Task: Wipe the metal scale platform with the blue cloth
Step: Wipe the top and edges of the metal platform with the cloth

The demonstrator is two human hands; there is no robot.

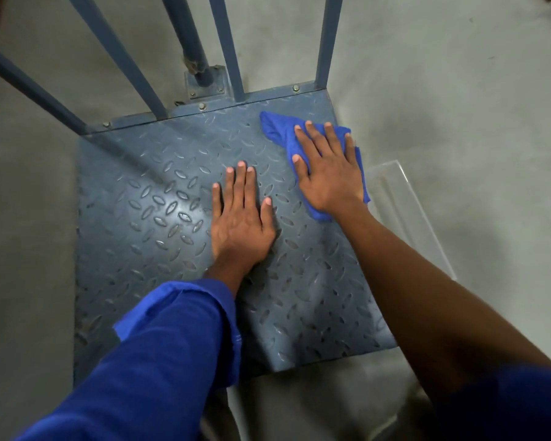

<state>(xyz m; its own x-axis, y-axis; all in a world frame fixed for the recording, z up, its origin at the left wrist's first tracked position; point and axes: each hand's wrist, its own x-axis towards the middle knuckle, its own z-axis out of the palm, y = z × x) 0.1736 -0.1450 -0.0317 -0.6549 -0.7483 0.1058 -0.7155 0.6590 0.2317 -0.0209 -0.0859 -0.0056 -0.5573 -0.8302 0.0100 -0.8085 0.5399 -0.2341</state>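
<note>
My right hand (330, 173) lies flat on the blue cloth (279, 130), fingers straight and spread, pressing it down onto the metal scale platform (147, 211). The cloth sits at the far right corner of the platform, bunched under my palm, with one crumpled end sticking out to the far left of my fingers and another edge showing near my wrist. My left hand (240, 218) rests palm down on the bare diamond-pattern plate near the middle, fingers straight and close together, holding nothing. It lies just left of the cloth and does not touch it. My left arm wears a blue sleeve (159, 345) down to the wrist; my right forearm is bare. The platform stands on a grey concrete floor (458, 90). Blue-grey metal rails (326, 43) rise from its far edge, bolted along a strip there. A clear plastic sheet (404, 211) lies on the floor just right of the platform.
</note>
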